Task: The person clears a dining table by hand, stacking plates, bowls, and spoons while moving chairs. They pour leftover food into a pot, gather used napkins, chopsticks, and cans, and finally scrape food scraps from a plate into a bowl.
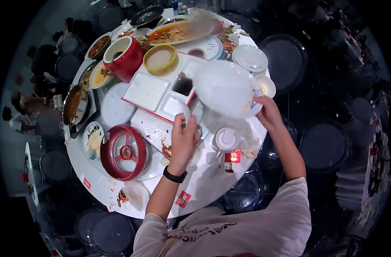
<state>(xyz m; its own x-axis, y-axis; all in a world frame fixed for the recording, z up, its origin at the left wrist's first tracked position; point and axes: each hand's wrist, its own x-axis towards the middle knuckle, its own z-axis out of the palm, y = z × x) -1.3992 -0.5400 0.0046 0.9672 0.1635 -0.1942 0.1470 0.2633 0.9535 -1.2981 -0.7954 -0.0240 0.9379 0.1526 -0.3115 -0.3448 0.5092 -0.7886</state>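
Observation:
My right hand [270,113] grips the edge of a large white oval plate [223,88], its thumb near blue markings and orange food bits. The plate is tilted over the right side of the table, slightly blurred. Closed fingers of my left hand [185,139] hold a white curved piece [185,110] that sticks up above them; its lower part is hidden. Just beyond is a white sectioned tray [147,91] with a red edge, dark liquid in one compartment. A food-stained white rectangular platter [155,128] lies beside my left hand.
A red ring-shaped stand [123,152], red pot [125,60] and yellow-rimmed bowl [160,60] crowd the round table [204,188]. Stacked white plates [250,59] and a small bowl [266,86] sit at right, with stacked cups [226,139] nearer me. Dark stools [324,143] surround it.

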